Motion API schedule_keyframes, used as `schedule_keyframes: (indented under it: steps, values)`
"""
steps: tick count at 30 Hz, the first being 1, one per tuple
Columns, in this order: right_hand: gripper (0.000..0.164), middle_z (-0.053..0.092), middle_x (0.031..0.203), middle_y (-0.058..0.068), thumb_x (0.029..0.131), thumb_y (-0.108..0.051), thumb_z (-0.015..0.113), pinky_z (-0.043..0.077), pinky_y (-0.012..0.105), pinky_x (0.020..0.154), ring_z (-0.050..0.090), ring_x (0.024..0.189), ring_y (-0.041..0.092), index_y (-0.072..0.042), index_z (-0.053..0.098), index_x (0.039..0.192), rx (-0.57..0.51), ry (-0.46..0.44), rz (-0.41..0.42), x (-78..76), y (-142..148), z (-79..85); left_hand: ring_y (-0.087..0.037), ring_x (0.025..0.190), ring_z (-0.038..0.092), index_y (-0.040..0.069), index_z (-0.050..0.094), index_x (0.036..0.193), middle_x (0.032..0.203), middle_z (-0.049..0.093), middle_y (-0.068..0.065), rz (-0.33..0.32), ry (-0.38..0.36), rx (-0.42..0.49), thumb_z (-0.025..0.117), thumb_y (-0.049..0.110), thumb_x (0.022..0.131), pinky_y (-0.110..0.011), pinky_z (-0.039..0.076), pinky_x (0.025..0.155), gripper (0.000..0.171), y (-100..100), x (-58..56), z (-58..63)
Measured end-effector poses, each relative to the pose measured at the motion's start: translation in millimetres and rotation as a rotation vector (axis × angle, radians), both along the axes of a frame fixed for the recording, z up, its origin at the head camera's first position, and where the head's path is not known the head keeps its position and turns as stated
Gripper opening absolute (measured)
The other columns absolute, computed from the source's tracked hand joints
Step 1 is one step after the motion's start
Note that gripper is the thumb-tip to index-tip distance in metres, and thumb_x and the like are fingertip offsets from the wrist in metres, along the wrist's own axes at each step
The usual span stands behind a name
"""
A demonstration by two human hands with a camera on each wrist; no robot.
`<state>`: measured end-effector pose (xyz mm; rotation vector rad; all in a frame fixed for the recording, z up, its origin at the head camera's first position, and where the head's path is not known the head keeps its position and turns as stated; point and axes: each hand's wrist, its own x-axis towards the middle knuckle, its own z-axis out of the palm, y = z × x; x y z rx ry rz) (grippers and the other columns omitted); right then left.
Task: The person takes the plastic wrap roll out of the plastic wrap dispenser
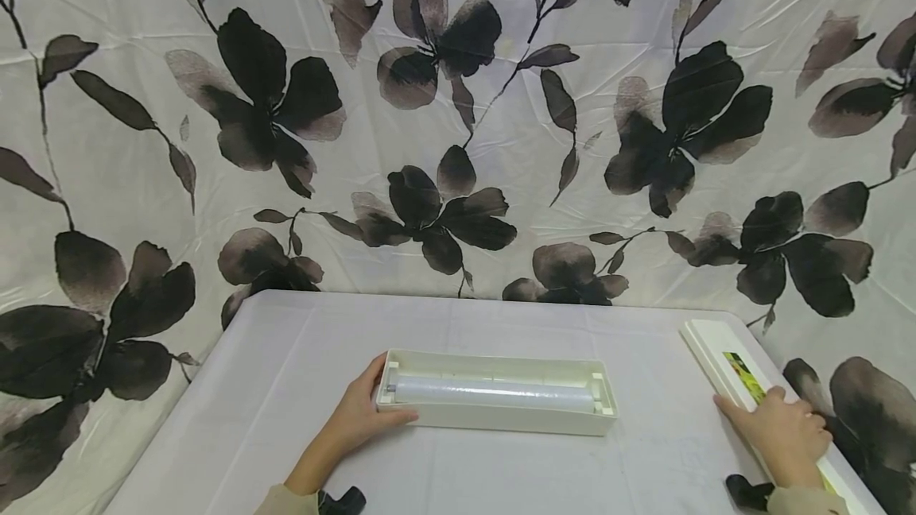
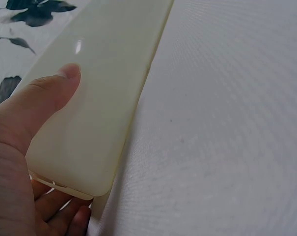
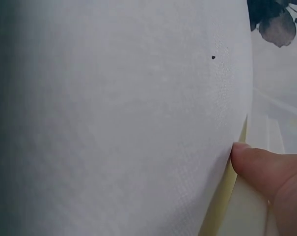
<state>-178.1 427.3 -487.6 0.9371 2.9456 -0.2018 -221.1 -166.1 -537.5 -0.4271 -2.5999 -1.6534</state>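
Note:
A long off-white plastic box [image 1: 508, 418], its top uncovered, lies across the middle of the table. Inside it sits a roll of clear cling film [image 1: 494, 396]. My left hand [image 1: 358, 412] grips the box's left end, thumb along the near side and fingers behind the end; the left wrist view shows the box's smooth side [image 2: 99, 123] under the thumb. At the right table edge lies a long white lid-like piece [image 1: 708, 340] with a yellow-green label [image 1: 744, 376]. My right hand [image 1: 787, 431] holds this piece across its width, thumb [image 3: 256, 164] on its near-left edge.
A white cloth covers the table [image 1: 444, 475]. Behind and beside it hangs a pale sheet [image 1: 558, 133] printed with dark flowers. Dark strap-like pieces [image 1: 343, 501] show at both wrists.

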Motion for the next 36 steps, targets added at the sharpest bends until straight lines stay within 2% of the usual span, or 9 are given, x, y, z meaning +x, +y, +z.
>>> schedule_keyframes:
  steps: [8, 15, 24, 32, 36]
  values:
    - [0.105, 0.037, 0.103, 0.049, 0.082, -0.065, 0.063, 0.039, 0.066, 0.090, 0.044, 0.103, 0.064, 0.026, 0.029, 0.122, -0.001, -0.026, -0.021, 2.6, -2.7, -0.6, -0.021, 0.120, 0.054, 0.012, 0.037, 0.150, 0.136, 0.056, -0.005, 0.005, 0.003, -0.006, 0.094, 0.037, 0.065, -0.052, 0.038, 0.106, 0.106, 0.2, 0.8, 1.4]
    - [0.108, 0.035, 0.105, 0.050, 0.083, -0.068, 0.061, 0.038, 0.067, 0.091, 0.042, 0.105, 0.065, 0.026, 0.027, 0.123, 0.004, -0.008, -0.020, 4.9, -2.0, -6.1, -0.020, 0.119, 0.055, 0.012, 0.037, 0.151, 0.136, 0.056, -0.005, 0.008, 0.001, -0.008, 0.094, 0.037, 0.065, -0.051, 0.040, 0.104, 0.106, -0.4, 0.8, 1.3]
    - [0.112, 0.026, 0.112, 0.050, 0.082, -0.072, 0.059, 0.028, 0.072, 0.098, 0.030, 0.114, 0.068, 0.024, 0.022, 0.127, -0.071, -0.009, -0.061, 4.3, 3.3, -15.7, -0.020, 0.118, 0.055, 0.013, 0.037, 0.150, 0.135, 0.057, -0.004, -0.003, 0.002, -0.004, 0.093, 0.037, 0.066, -0.050, 0.040, 0.104, 0.104, 0.1, 1.0, 0.6]
    - [0.116, 0.027, 0.112, 0.046, 0.077, -0.077, 0.060, 0.029, 0.072, 0.097, 0.030, 0.110, 0.063, 0.021, 0.024, 0.128, -0.113, 0.019, -0.064, 4.6, 4.4, -13.6, -0.019, 0.118, 0.055, 0.012, 0.037, 0.150, 0.136, 0.056, -0.005, -0.003, -0.004, -0.006, 0.093, 0.036, 0.067, -0.050, 0.041, 0.104, 0.103, 0.3, 2.1, 1.1]
    - [0.117, 0.027, 0.113, 0.046, 0.078, -0.075, 0.060, 0.029, 0.071, 0.096, 0.029, 0.112, 0.063, 0.021, 0.020, 0.131, -0.160, 0.033, -0.082, 5.5, 4.5, -9.3, -0.019, 0.118, 0.055, 0.013, 0.037, 0.150, 0.136, 0.057, -0.004, -0.001, -0.008, -0.002, 0.093, 0.037, 0.066, -0.050, 0.040, 0.104, 0.104, 0.0, 1.7, 1.2]
